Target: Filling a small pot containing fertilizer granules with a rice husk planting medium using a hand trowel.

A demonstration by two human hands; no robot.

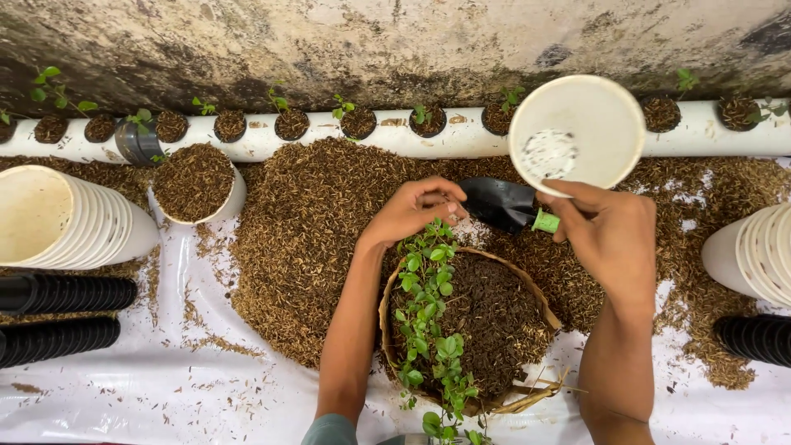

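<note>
**Hands over a coir basket, trowel and cup in the right**

Fingers of your right hand are clamped on two things at once: the green handle of a small black trowel, blade pointing left, and a white plastic cup tipped toward the camera, with a patch of white granules on its bottom. Your left hand has its fingertips pinched together just left of the trowel blade; whether anything sits between them, you cannot tell. It hovers right above the top of a leafy green seedling, small oval leaves, thin stem, running down the left side of the basket.

Below both hands: round woven coir basket, fibrous brown rim, filled with dark crumbly soil. It sits at the near edge of a wide heap of tan rice husk, coarse and loose, spread on a white plastic sheet.

Behind the heap, a white pipe runs along a stained concrete wall, with round holes holding husk and tiny sprouts. A husk-filled white cup stands left of the heap. Stacks of white cups and black pots lie on their sides far left; more white cups and black pots far right.
</note>
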